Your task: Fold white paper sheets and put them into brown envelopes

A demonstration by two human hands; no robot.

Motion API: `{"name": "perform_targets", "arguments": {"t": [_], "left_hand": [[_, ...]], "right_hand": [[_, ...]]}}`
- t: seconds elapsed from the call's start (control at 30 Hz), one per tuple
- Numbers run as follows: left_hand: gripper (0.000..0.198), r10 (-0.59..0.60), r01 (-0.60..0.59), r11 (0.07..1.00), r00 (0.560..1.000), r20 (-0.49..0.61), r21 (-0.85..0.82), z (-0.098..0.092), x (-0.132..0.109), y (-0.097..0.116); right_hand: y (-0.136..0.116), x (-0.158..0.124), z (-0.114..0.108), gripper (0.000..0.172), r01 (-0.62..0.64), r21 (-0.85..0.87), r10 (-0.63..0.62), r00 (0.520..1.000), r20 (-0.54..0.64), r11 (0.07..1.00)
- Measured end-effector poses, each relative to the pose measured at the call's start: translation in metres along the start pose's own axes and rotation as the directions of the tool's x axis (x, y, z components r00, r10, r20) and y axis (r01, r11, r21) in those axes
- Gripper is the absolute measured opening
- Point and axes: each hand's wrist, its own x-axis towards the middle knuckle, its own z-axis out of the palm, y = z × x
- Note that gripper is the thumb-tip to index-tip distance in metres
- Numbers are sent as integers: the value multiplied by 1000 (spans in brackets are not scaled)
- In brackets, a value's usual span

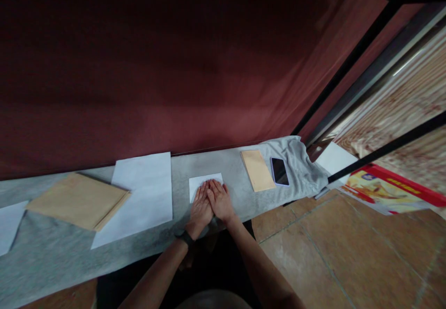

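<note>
Both my hands lie flat, side by side, on a small white sheet of paper (pixel 195 182) at the middle of the grey cloth-covered bench. My left hand (pixel 201 207), with a dark band on its wrist, covers the sheet's lower middle. Touching it at the fingers, my right hand (pixel 220 200) presses over the sheet's right part. Fingers on both hands are stretched out. Much of the paper is hidden beneath them, so I cannot tell whether it is folded.
Left of my hands, a large white sheet (pixel 146 193) lies partly under brown paper envelopes (pixel 76 200). To the right are a tan envelope (pixel 258 170) and a phone (pixel 279 171). A dark red panel (pixel 167 90) rises behind the grey cloth (pixel 230 160); a black pole (pixel 348 65) stands right.
</note>
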Motion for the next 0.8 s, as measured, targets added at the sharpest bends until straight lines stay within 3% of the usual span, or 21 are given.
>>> {"name": "perform_targets", "arguments": {"t": [0.13, 0.37, 0.57, 0.73, 0.8], "left_hand": [[60, -9, 8, 999, 1000, 26, 47, 3, -2, 1], [63, -83, 85, 992, 996, -25, 96, -15, -5, -10], [61, -161, 165, 984, 984, -72, 63, -21, -2, -8], [57, 43, -39, 994, 998, 35, -101, -6, 28, 20], [56, 77, -69, 992, 995, 71, -107, 0, 40, 25]], "right_hand": [[8, -2, 4, 51, -27, -69, 30, 999, 42, 997], [40, -15, 0, 54, -41, -158, 46, 999, 24, 987], [42, -18, -1, 55, -46, -169, 49, 999, 11, 984], [40, -19, -4, 59, -31, -208, 42, 998, 49, 978], [40, -19, -5, 62, -14, -223, 31, 997, 72, 975]]}}
